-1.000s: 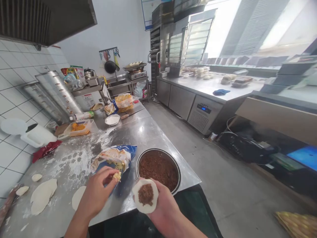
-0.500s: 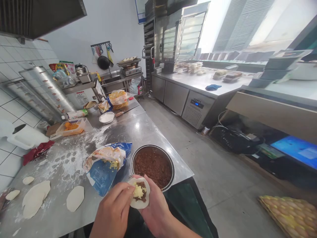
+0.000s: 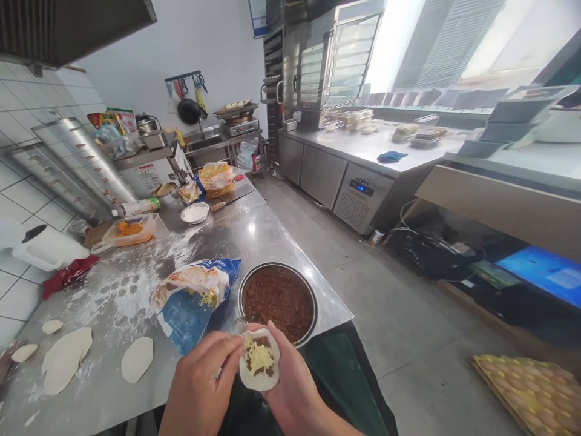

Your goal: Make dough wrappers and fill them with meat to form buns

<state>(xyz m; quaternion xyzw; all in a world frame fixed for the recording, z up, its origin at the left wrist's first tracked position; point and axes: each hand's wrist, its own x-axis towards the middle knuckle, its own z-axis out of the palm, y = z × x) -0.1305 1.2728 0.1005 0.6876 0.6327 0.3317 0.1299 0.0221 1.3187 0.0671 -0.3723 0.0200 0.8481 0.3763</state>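
Here, round pot [image 3: 315,303] — brown filling [image 3: 278,297], seemingly minced.

We hold a pale dough round [image 3: 256,383], open, between our hands [image 3: 200,375] [image 3: 290,378]. Yellow shreds [image 3: 260,358] top brown filling [image 3: 270,370] at its centre.

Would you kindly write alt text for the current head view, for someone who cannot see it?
The right hand holds a dough wrapper topped with brown filling and pale yellow shreds; the left hand touches its edge. A floured metal table holds an open blue bag, a pot of brown mixture and flat dough pieces.
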